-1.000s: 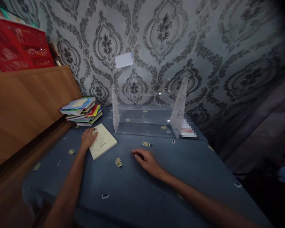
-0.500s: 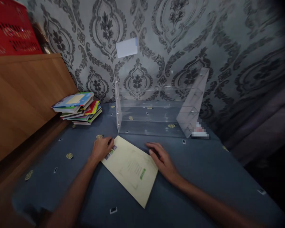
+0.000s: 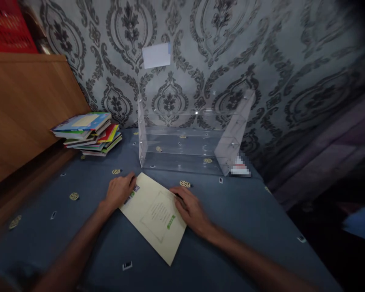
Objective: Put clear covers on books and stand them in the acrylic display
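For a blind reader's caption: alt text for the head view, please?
A left hand and a right hand rest on a pale yellow book lying flat on a blue tablecloth. Behind it stand a clear acrylic shelf and, to its left, a stack of colourful books.

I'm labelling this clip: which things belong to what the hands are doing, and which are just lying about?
In hand: pale booklet, left hand on its far corner, right hand on its right edge.
Lying about: book stack, clear acrylic shelf, white note on the wall, red basket.
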A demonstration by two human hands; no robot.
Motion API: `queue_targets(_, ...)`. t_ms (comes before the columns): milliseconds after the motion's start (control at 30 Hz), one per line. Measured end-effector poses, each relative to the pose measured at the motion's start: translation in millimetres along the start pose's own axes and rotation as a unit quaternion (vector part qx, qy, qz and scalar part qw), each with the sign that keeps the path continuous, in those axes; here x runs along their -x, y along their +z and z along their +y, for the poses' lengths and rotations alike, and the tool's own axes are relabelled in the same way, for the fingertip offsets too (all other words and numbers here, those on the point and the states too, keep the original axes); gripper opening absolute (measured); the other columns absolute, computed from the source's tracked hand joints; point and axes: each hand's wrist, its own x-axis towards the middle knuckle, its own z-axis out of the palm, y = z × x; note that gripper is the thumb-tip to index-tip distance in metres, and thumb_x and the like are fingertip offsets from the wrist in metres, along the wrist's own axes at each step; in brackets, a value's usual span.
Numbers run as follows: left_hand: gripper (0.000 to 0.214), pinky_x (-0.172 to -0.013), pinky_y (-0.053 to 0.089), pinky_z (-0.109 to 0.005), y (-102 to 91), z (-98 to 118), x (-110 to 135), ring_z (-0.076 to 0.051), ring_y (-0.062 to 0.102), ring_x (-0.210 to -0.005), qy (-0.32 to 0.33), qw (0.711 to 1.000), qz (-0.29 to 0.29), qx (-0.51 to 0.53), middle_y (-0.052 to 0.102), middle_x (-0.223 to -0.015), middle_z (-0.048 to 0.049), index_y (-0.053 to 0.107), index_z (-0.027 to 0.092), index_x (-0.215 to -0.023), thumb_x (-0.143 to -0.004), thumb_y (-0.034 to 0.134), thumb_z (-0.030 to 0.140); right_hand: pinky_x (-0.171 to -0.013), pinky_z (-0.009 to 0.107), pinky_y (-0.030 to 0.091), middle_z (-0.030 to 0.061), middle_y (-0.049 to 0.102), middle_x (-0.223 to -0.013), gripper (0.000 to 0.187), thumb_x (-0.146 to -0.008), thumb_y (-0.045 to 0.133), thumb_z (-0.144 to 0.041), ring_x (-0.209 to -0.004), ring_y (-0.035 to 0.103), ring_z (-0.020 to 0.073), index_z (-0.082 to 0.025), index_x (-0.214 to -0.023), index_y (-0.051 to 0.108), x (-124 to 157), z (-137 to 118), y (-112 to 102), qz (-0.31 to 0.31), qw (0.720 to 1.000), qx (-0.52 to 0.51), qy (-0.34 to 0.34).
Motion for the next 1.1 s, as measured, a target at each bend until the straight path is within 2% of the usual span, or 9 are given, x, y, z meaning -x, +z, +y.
queue_targets(133, 0.035, -0.067, 0.048, -0.032, -3.4, 0.6, 44.9, -0.031, 0.070, -0.100, -0.056, 0.998, 0.020, -0.002, 0.068, -0.119, -0.0143, 0.056, 0.021, -0.128, -0.102, 0.043, 0.041, -0.090, 0.039, 0.054, 0.0102, 0.068, -0.106, 0.028, -0.098, 0.042, -0.017, -0.101, 0.065, 0.0234, -0.021, -0.114, 0.065, -0.1, 0.9, 0.9, 0.002, 1.000, 0.004, -0.013)
queue_targets(233, 0.039, -0.062, 0.048, -0.031, 7.6, 1.1, 83.8, -0.030, 0.069, -0.097, -0.090, 0.995, 0.031, -0.001, 0.065, -0.119, -0.0137, 0.051, 0.023, -0.134, -0.102, 0.039, 0.041, -0.091, 0.040, 0.053, 0.0103, 0.068, -0.104, 0.029, -0.098, 0.042, -0.017, -0.101, 0.064, 0.0236, -0.021, -0.114, 0.066, -0.5, 1.2, 1.9, 0.006, 1.000, 0.007, -0.021)
queue_targets(300, 0.039, -0.065, 0.051, -0.033, 19.0, 2.4, 100.6, -0.032, 0.066, -0.109, -0.081, 0.995, 0.057, 0.013, 0.062, -0.124, -0.0147, 0.052, 0.023, -0.134, -0.102, 0.038, 0.040, -0.091, 0.040, 0.053, 0.0106, 0.068, -0.104, 0.030, -0.097, 0.042, -0.017, -0.101, 0.064, 0.0241, -0.020, -0.114, 0.066, 0.0, 1.3, 2.8, 0.009, 1.000, 0.010, -0.022)
queue_targets(367, 0.039, -0.076, 0.054, -0.038, 29.2, 5.0, 106.8, -0.033, 0.061, -0.117, -0.054, 0.993, 0.103, 0.036, 0.061, -0.126, -0.0159, 0.052, 0.021, -0.134, -0.101, 0.039, 0.037, -0.090, 0.040, 0.053, 0.0108, 0.068, -0.105, 0.031, -0.097, 0.042, -0.017, -0.101, 0.065, 0.0242, -0.019, -0.116, 0.066, 2.0, 0.9, 3.3, 0.011, 1.000, 0.015, -0.015)
queue_targets(500, 0.036, -0.098, 0.049, -0.048, 36.2, 15.7, 96.0, -0.031, 0.060, -0.111, 0.022, 0.981, 0.156, 0.116, 0.065, -0.121, -0.0135, 0.054, 0.020, -0.131, -0.099, 0.043, 0.033, -0.084, 0.037, 0.053, 0.0105, 0.070, -0.102, 0.031, -0.096, 0.043, -0.018, -0.093, 0.066, 0.0226, -0.018, -0.116, 0.067, 11.2, -2.7, 0.5, 0.020, 1.000, 0.022, 0.001)
queue_targets(733, 0.031, -0.103, 0.047, -0.044, 37.1, 46.9, 57.6, -0.027, 0.059, -0.116, 0.128, 0.947, 0.143, 0.258, 0.063, -0.126, -0.0118, 0.055, 0.020, -0.124, -0.094, 0.045, 0.024, -0.068, 0.030, 0.050, 0.0066, 0.071, -0.089, 0.025, -0.093, 0.049, -0.022, -0.074, 0.064, 0.0181, -0.018, -0.107, 0.070, 26.2, -5.3, -13.1, 0.052, 0.998, 0.017, 0.045)
queue_targets(867, 0.026, -0.108, 0.044, -0.042, 42.8, 61.6, 38.8, -0.025, 0.058, -0.121, 0.153, 0.918, 0.158, 0.329, 0.064, -0.125, -0.0107, 0.058, 0.021, -0.115, -0.092, 0.045, 0.019, -0.069, 0.031, 0.049, 0.0065, 0.072, -0.087, 0.023, -0.090, 0.050, -0.020, -0.074, 0.064, 0.0188, -0.018, -0.099, 0.071, 26.4, 0.6, -17.7, 0.072, 0.994, 0.041, 0.067)
queue_targets(967, 0.025, -0.105, 0.045, -0.040, 42.4, 64.9, 27.8, -0.024, 0.061, -0.115, 0.153, 0.912, 0.166, 0.342, 0.067, -0.116, -0.0087, 0.061, 0.021, -0.108, -0.089, 0.046, 0.016, -0.069, 0.031, 0.048, 0.0067, 0.073, -0.088, 0.024, -0.088, 0.050, -0.020, -0.074, 0.064, 0.0190, -0.018, -0.098, 0.072, 24.5, 5.7, -20.2, 0.087, 0.991, 0.042, 0.089)
queue_targets(1100, 0.023, -0.086, 0.050, -0.033, 36.9, 60.4, 10.8, -0.020, 0.064, -0.088, 0.122, 0.913, 0.174, 0.348, 0.069, -0.095, -0.0042, 0.066, 0.020, -0.099, -0.087, 0.047, 0.016, -0.068, 0.029, 0.047, 0.0048, 0.073, -0.087, 0.023, -0.088, 0.050, -0.020, -0.074, 0.063, 0.0182, -0.019, -0.098, 0.071, 21.1, 11.3, -23.4, 0.100, 0.989, 0.034, 0.101)
